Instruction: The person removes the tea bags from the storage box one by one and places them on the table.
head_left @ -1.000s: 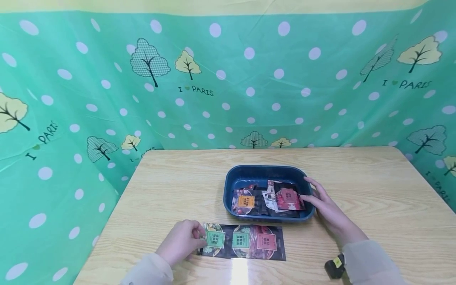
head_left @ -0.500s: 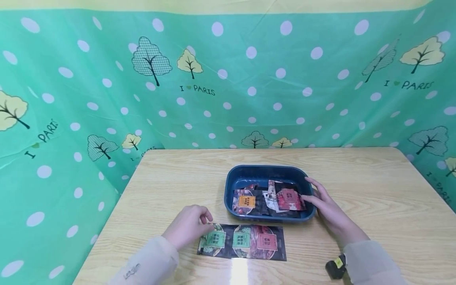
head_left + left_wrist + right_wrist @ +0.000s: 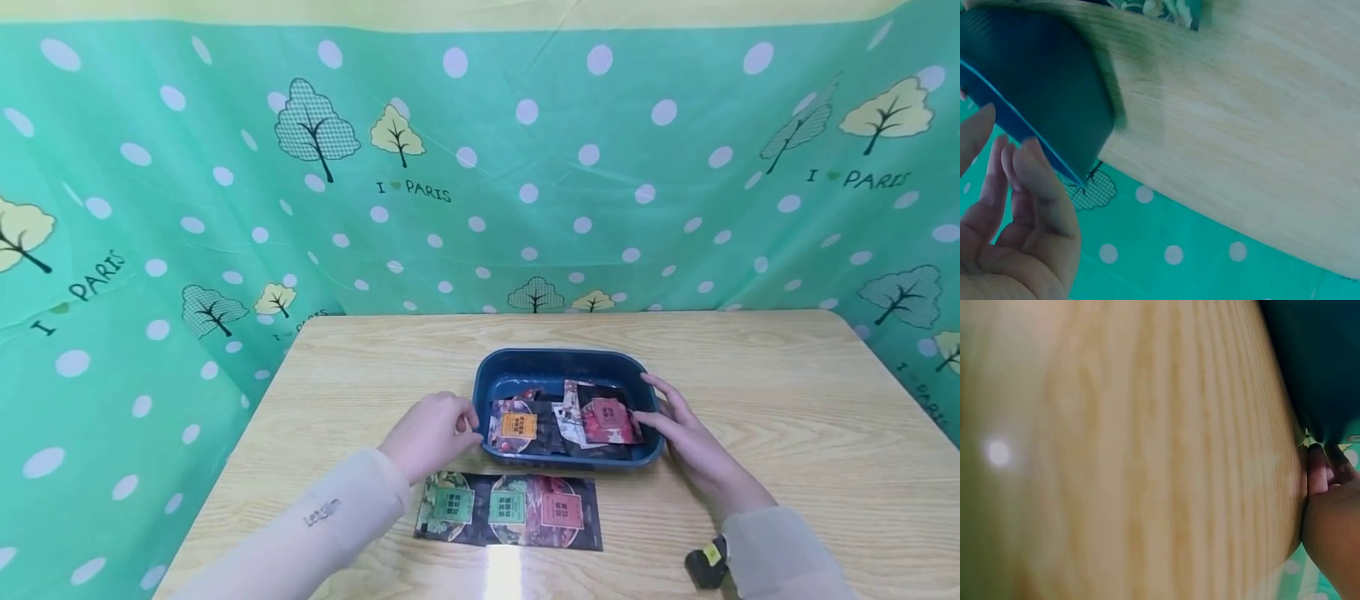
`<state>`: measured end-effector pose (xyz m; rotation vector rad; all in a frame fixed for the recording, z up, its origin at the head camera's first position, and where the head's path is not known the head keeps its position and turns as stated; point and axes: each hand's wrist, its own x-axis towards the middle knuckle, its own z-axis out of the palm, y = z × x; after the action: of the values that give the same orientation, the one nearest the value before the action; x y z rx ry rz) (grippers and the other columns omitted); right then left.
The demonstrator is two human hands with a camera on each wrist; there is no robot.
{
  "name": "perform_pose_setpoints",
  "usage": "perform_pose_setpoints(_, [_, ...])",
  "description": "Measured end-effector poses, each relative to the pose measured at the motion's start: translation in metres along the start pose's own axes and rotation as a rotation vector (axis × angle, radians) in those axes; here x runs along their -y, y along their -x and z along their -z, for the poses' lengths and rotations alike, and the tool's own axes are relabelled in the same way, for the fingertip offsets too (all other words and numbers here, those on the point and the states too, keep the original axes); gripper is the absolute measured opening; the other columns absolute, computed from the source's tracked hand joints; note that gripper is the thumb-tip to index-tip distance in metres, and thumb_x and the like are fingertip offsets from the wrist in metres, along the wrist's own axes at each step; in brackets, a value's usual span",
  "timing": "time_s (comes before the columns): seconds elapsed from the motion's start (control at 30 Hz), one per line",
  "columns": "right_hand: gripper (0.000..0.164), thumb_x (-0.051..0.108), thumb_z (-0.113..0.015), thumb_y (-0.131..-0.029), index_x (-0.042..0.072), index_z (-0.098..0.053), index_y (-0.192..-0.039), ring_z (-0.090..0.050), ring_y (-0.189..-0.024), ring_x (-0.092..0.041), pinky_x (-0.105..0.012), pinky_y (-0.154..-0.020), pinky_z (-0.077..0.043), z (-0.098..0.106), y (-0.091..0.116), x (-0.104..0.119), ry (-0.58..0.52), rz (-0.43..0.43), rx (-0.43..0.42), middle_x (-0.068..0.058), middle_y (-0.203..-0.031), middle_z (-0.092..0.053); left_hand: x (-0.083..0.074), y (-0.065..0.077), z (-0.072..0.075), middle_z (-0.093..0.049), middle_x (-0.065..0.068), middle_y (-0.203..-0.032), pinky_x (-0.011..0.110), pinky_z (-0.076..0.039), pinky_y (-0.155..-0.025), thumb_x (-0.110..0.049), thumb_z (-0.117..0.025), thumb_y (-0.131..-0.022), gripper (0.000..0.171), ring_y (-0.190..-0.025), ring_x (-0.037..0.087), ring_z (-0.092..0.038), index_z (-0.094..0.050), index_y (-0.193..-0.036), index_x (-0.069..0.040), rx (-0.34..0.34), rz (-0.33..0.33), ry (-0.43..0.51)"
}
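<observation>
A dark blue plastic bin (image 3: 558, 360) stands mid-table with several printed sachets inside, among them an orange-labelled sachet (image 3: 519, 425) and a red-labelled sachet (image 3: 609, 419). My left hand (image 3: 433, 435) is at the bin's left rim and holds nothing; the left wrist view shows its bent fingers (image 3: 1038, 187) and thumb close to the rim, contact unclear. My right hand (image 3: 693, 450) holds the bin's right side, thumb over the rim and fingers along the outer wall. In front of the bin lie overlapping sachets, two green-labelled (image 3: 453, 505) and one red-labelled (image 3: 562, 510).
A small black object with a yellow label (image 3: 707, 563) is by the right sleeve. The wooden table (image 3: 360, 367) extends around the bin. Behind and to the sides hangs a green dotted curtain (image 3: 420, 237).
My left hand has left the left end of the sachet row and moved up and right to the bin's left rim. The right hand, bin and sachets stay put.
</observation>
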<state>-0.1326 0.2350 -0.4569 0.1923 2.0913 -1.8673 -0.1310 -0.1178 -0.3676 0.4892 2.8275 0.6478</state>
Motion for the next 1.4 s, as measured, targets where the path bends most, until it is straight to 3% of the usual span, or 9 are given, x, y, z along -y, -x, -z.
perform_pose_setpoints(0.2, [0.076, 0.027, -0.058, -0.099, 0.028, -0.01, -0.158, 0.004, -0.152, -0.041, -0.068, -0.116, 0.005, 0.0, 0.001, 0.0, 0.005, -0.01, -0.008, -0.018, -0.166, 0.004, -0.016, -0.021, -0.007, -0.068, 0.006, -0.096, 0.034, -0.054, -0.081, -0.021, -0.076, -0.087, 0.021, -0.087, 0.017, -0.062, -0.071, -0.102, -0.007, 0.009, -0.056, -0.049])
perform_pose_setpoints(0.43, [0.077, 0.028, -0.058, -0.099, 0.028, -0.009, -0.159, 0.004, -0.152, -0.042, -0.069, -0.115, 0.004, -0.001, 0.002, 0.002, 0.008, -0.01, -0.008, -0.017, -0.166, 0.006, -0.028, -0.04, -0.022, -0.071, 0.005, -0.101, 0.032, -0.053, -0.089, -0.026, -0.08, -0.083, 0.033, -0.094, 0.02, -0.065, -0.072, -0.11, -0.007, 0.025, -0.169, -0.27])
perform_pose_setpoints(0.6, [0.076, 0.03, -0.058, -0.099, 0.028, -0.01, -0.158, 0.003, -0.153, -0.041, -0.069, -0.115, 0.005, 0.0, 0.002, 0.003, 0.012, -0.012, -0.014, -0.016, -0.167, 0.005, -0.029, -0.047, -0.031, -0.071, 0.003, -0.099, 0.029, -0.052, -0.085, -0.032, -0.081, -0.082, 0.038, -0.086, 0.016, -0.059, -0.073, -0.111, -0.009, 0.021, -0.192, -0.425])
perform_pose_setpoints(0.77, [0.077, 0.03, -0.059, -0.099, 0.029, -0.01, -0.158, 0.002, -0.153, -0.04, -0.067, -0.116, 0.004, 0.0, 0.002, 0.003, 0.008, -0.013, -0.016, -0.016, -0.167, 0.002, -0.028, -0.053, -0.036, -0.071, 0.002, -0.099, 0.028, -0.052, -0.083, -0.036, -0.081, -0.082, 0.038, -0.084, 0.015, -0.055, -0.073, -0.11, -0.011, 0.02, -0.192, -0.498])
perform_pose_setpoints(1.07, [0.076, 0.03, -0.059, -0.099, 0.029, -0.011, -0.158, 0.0, -0.153, -0.04, -0.067, -0.117, 0.003, 0.001, 0.003, 0.004, -0.002, -0.008, -0.015, -0.017, -0.167, 0.001, -0.023, -0.059, -0.048, -0.072, 0.003, -0.113, 0.03, -0.054, -0.087, -0.022, -0.075, -0.089, 0.035, -0.094, 0.017, -0.061, -0.069, -0.122, -0.013, 0.0, -0.26, -0.668])
perform_pose_setpoints(1.4, [0.074, 0.03, -0.059, -0.099, 0.029, -0.013, -0.157, 0.0, -0.153, -0.04, -0.067, -0.117, 0.004, 0.0, 0.002, 0.003, -0.003, -0.004, -0.022, -0.017, -0.166, 0.0, -0.023, -0.062, -0.052, -0.069, 0.005, -0.121, 0.033, -0.053, -0.091, -0.026, -0.075, -0.089, 0.049, -0.1, 0.019, -0.059, -0.062, -0.133, -0.012, 0.011, -0.233, -0.656])
